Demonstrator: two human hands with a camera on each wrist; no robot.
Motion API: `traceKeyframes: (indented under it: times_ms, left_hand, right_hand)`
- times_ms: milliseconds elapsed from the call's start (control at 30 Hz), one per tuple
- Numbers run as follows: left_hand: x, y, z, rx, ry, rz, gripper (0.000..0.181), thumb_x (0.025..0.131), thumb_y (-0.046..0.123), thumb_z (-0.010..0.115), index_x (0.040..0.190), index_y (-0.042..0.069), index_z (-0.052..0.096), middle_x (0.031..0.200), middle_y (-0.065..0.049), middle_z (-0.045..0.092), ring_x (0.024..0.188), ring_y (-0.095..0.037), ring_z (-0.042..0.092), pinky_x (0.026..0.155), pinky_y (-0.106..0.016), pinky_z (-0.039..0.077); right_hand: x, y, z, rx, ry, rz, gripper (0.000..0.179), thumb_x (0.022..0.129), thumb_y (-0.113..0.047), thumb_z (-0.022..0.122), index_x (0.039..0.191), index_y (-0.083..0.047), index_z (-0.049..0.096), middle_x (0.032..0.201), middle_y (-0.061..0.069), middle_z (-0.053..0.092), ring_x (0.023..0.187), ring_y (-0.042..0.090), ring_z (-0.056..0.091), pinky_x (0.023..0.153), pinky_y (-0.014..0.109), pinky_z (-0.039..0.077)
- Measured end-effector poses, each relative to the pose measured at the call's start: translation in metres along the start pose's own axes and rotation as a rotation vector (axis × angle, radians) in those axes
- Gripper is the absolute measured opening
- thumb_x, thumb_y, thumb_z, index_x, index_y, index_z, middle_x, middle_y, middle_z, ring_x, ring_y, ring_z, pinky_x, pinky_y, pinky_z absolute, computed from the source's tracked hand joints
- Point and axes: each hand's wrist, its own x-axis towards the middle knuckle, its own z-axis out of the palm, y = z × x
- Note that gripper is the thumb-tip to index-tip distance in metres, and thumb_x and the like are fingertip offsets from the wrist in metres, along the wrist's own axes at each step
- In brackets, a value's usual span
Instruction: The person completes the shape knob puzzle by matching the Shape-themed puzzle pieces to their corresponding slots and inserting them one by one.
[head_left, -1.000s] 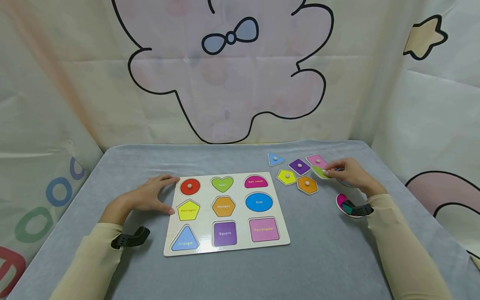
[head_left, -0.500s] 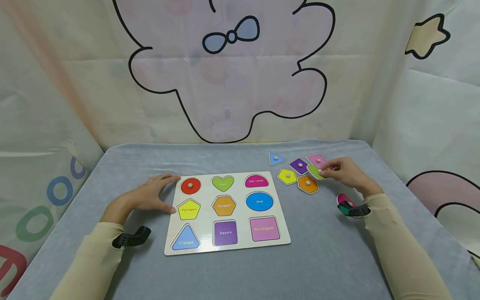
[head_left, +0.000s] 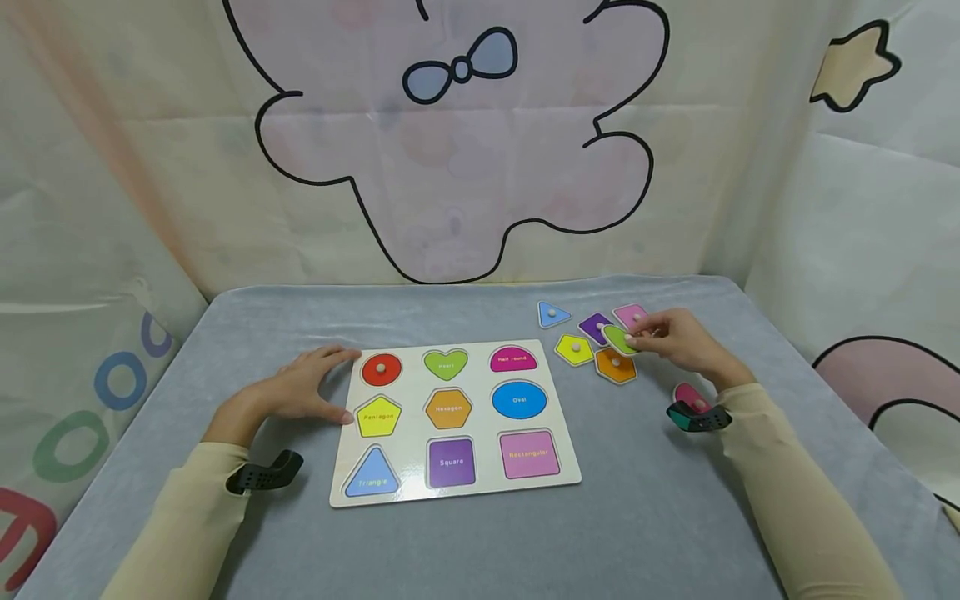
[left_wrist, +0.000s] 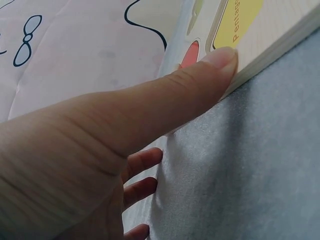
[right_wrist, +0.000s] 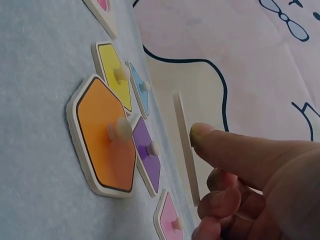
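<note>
While right hand (head_left: 681, 342) pinches green piece (head_left: 616, 339), left hand (head_left: 296, 390), spread, touches board (head_left: 413, 423) reading "Triangle", "Square", "Oval"

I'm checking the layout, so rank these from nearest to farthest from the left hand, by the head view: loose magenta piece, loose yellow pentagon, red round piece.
From the left hand:
1. Red round piece, set far left in the board.
2. Loose yellow pentagon, just right of the board.
3. Loose magenta piece, farthest right of the three.
</note>
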Motion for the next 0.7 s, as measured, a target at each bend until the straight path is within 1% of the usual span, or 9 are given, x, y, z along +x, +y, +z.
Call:
traceKeyframes:
  times_ms: [333, 567, 700]
  left_hand:
    - [0.0, 0.001, 0.0, -0.005, 0.007, 0.002, 0.103, 0.072, 0.048, 0.086, 0.155, 0.013, 0.037, 0.16, -0.027, 0.029, 0.143, -0.053, 0.026, 0.109, -0.082, 0.022]
    - [0.0, -0.001, 0.002, 0.004, -0.01, -0.002, 0.103, 0.072, 0.05, 0.086, 0.156, 0.014, 0.037, 0.16, -0.027, 0.03, 0.142, -0.053, 0.028, 0.108, -0.082, 0.024]
    - [0.0, 0.0, 0.001, 0.0, -0.006, -0.004, 0.104, 0.072, 0.05, 0.086, 0.156, 0.013, 0.037, 0.16, -0.027, 0.029, 0.142, -0.053, 0.028, 0.109, -0.081, 0.023]
  right_hand:
    - [-0.002, -0.012, 0.003, 0.019, 0.012, -0.036, 0.028, 0.094, -0.024, 0.073, 0.109, 0.0, 0.073, 0.084, 0.006, 0.055, 0.082, 0.022, 0.047, 0.062, 0.026, 0.037]
    - [0.0, -0.012, 0.008, 0.035, 0.004, -0.1, 0.023, 0.093, -0.02, 0.074, 0.105, 0.0, 0.075, 0.08, 0.005, 0.054, 0.076, 0.02, 0.048, 0.059, 0.025, 0.037]
    - [0.004, -0.016, 0.011, 0.013, 0.017, -0.109, 0.021, 0.093, -0.019, 0.074, 0.103, -0.001, 0.075, 0.078, 0.004, 0.052, 0.074, 0.019, 0.048, 0.056, 0.024, 0.036]
